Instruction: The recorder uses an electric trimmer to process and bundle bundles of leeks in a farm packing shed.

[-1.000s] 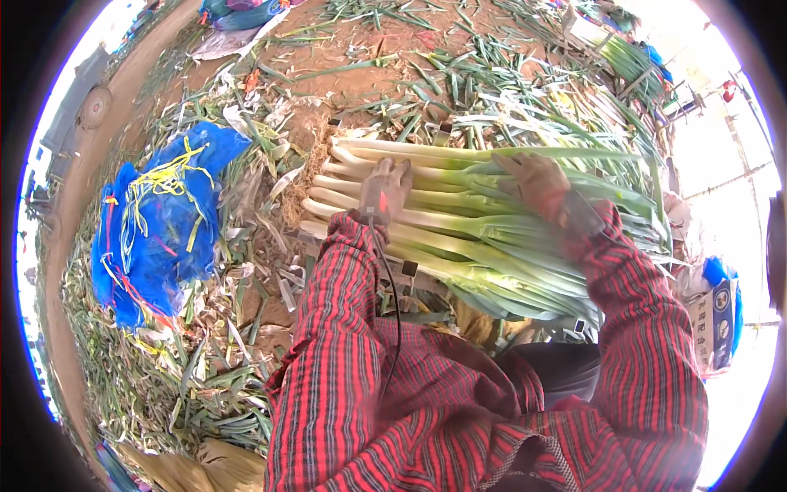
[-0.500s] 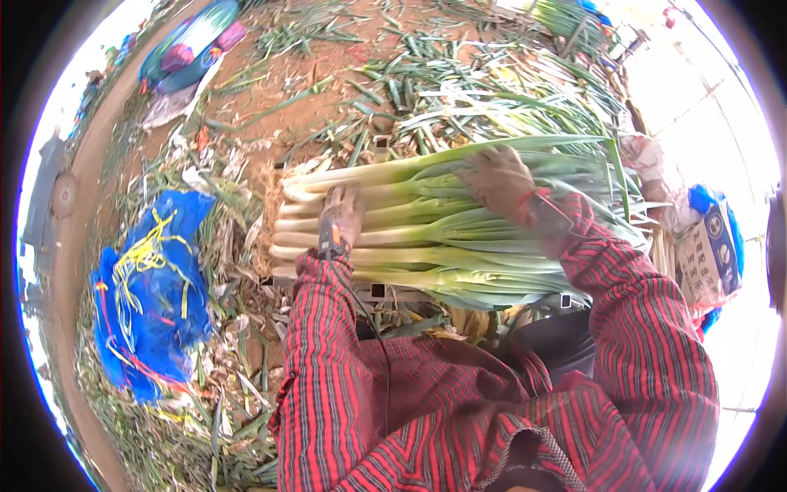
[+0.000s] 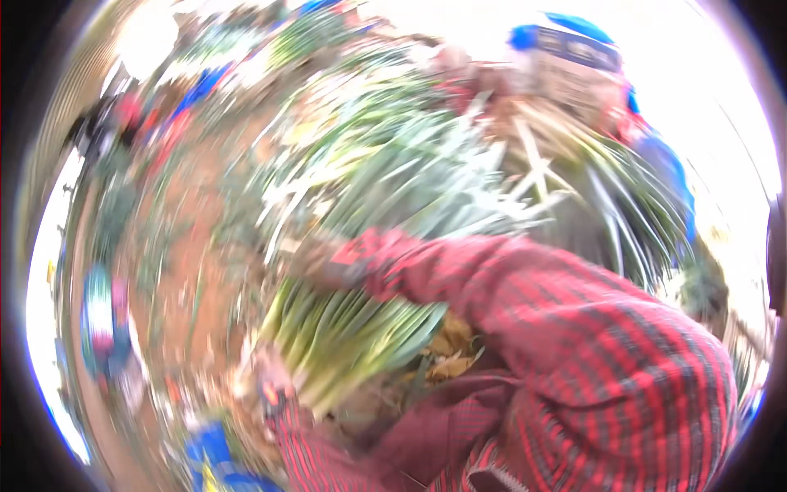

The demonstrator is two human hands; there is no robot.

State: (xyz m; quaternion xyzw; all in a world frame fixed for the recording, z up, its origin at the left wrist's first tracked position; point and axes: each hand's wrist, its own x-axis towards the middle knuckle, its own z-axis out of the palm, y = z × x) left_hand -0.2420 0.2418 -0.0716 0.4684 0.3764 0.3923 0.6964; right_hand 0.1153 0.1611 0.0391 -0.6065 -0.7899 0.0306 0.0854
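Note:
A spread of leeks (image 3: 348,332) with green leaves and pale stems lies in front of me, smeared by motion. At its lower left, by the pale stems, is my left hand (image 3: 269,373). My right hand (image 3: 316,261) reaches across to the far left side of the leaves and seems to touch them. Both hands' fingers are too blurred to make out. The right sleeve, red and dark striped, covers part of the leaves.
More leeks (image 3: 410,172) are heaped beyond my right arm. A carton (image 3: 570,70) with blue wrapping stands at the far right. Bare reddish soil (image 3: 193,271) with leaf scraps stretches to the left. A blue sheet (image 3: 209,451) lies at lower left.
My view has swung to the right and is blurred. My right hand has moved from the middle of the leaves to their far left side. My left hand stays near the stems.

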